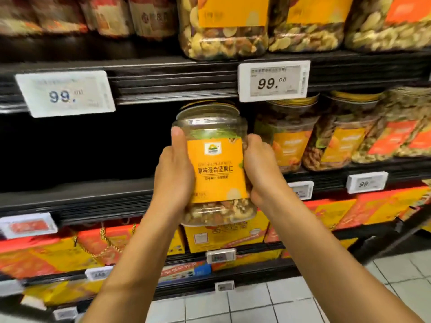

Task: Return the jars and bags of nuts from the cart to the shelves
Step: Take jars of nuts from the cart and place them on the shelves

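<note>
I hold a clear plastic jar of mixed nuts (215, 166) with an orange label upright in front of the middle shelf (77, 197). My left hand (173, 173) grips its left side, thumb up along the wall. My right hand (261, 170) clasps its right side. The jar hangs in the air at the front of the shelf edge, level with a dark bare stretch of the middle shelf. The cart is out of view.
Similar orange-labelled nut jars (291, 141) stand on the middle shelf just right of the held jar, and more jars (224, 26) line the upper shelf. Price tags (272, 80) hang from the shelf rails. Orange and red gift boxes (224, 236) fill the lower shelves. White tiled floor lies below.
</note>
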The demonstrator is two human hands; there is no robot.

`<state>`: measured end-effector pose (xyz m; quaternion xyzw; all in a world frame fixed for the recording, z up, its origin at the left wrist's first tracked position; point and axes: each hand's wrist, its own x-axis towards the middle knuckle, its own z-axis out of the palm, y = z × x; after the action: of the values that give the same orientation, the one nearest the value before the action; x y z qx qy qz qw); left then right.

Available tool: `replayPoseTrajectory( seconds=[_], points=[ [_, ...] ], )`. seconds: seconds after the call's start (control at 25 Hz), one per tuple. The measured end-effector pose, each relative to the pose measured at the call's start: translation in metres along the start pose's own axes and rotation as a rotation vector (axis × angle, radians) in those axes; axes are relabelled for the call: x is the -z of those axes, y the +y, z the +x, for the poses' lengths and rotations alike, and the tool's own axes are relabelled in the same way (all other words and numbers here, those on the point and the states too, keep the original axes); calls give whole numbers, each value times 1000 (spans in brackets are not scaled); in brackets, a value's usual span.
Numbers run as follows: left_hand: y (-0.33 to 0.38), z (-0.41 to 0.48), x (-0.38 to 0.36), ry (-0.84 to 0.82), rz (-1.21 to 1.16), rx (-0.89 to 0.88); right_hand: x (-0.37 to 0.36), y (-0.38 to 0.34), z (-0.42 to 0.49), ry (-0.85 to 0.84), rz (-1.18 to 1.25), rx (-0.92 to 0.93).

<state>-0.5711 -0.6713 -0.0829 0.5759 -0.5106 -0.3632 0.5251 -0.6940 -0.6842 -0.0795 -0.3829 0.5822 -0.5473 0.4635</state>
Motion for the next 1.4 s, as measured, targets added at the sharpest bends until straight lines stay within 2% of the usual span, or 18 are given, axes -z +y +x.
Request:
replayPoseTrajectory(
  seconds=[0.16, 0.36, 0.52, 0.68, 0.84, 1.0, 1.16, 1.24, 1.32, 1.4],
  points=[
    [5, 28, -5, 38, 20, -49, -12, -12, 19, 46, 55, 70],
    [-29, 31, -15, 59, -84, -158, -15, 5, 25, 167, -54, 206],
    [-49, 22, -10, -114, -196, -177, -10, 34, 22, 168, -108, 296],
    [-59, 19, 2, -150, -318, -225, 5, 65, -1, 136, -76, 418],
    [-52, 10, -8, -200, -333, -261, 10, 76, -9, 30, 12, 353],
    [-41, 6, -26, -273, -305, -220, 22, 68, 2, 98, -42, 335],
    [-36, 9, -23, -303, -209, -149, 29, 54, 1, 67, -183, 268],
    [-21, 5, -9, -246, -60, -93, 29, 38, -6, 133, -280, 221],
    [-1, -11, 15, -117, 52, -3, 26, 20, -25, 188, -353, 170],
    [27, -40, 48, -118, -26, 139, 18, 2, -58, 69, -416, 130]
  ],
)
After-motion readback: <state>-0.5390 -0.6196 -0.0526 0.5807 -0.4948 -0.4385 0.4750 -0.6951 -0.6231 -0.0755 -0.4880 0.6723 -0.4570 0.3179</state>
